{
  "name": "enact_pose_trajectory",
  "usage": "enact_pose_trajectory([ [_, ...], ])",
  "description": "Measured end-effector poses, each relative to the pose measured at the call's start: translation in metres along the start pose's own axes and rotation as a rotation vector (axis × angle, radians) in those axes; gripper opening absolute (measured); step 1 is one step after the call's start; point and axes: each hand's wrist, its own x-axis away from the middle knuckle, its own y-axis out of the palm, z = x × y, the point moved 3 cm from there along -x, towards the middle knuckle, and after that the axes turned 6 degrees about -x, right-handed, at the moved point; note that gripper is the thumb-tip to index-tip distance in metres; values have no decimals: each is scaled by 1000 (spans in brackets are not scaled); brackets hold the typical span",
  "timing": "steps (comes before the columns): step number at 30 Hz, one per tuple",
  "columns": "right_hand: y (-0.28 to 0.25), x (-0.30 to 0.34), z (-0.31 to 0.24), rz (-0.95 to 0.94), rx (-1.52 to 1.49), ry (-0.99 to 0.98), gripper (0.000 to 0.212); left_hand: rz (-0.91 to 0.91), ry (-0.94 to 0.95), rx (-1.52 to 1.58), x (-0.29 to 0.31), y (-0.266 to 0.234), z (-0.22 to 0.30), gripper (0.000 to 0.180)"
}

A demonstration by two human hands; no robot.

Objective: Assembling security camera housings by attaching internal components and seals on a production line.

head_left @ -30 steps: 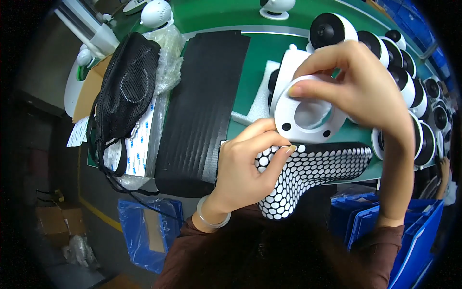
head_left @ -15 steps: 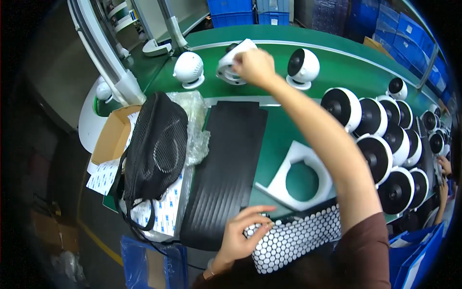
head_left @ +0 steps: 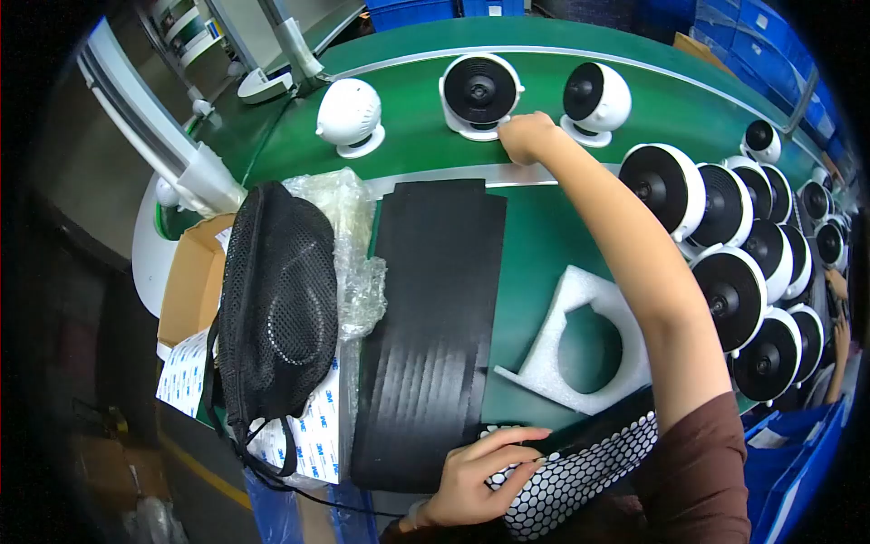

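My right hand (head_left: 527, 138) reaches across the bench, fingers curled against the base of a round white device (head_left: 479, 91) whose ringed black face is toward me. The device stands upright on its foot. Some of those fingertips are hidden behind the hand. At the near edge, my left hand (head_left: 485, 479) pinches the edge of a sheet of white hexagonal pads (head_left: 589, 471) on a dark backing. Between the hands lie a white foam frame (head_left: 562, 340) with a round opening and a flat black panel (head_left: 435, 317), ribbed near its front.
Similar devices flank the far one: a white one (head_left: 351, 118) at left, a black-faced one (head_left: 598, 100) at right. Several black-faced units (head_left: 725, 295) crowd the right side. A black mesh bag (head_left: 281, 308), bubble wrap (head_left: 362, 290) and an open cardboard box (head_left: 192, 281) occupy the left.
The far middle device has gone from tilted in my right hand to upright, black face toward me. My right hand has moved right to its base. My left hand stays at the pad sheet.
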Motion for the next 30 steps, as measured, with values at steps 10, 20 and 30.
enact_pose_trajectory([
  [10,-57,-53,-142,856,-381,-32,96,50,-171,-42,5,2,-2,7],
  [20,-64,-33,-105,718,-1100,156,89,92,-146,-17,3,-1,-2,6],
  [30,-92,217,-33,-99,-1464,-63,74,283,138,-46,7,-11,6,6],
])
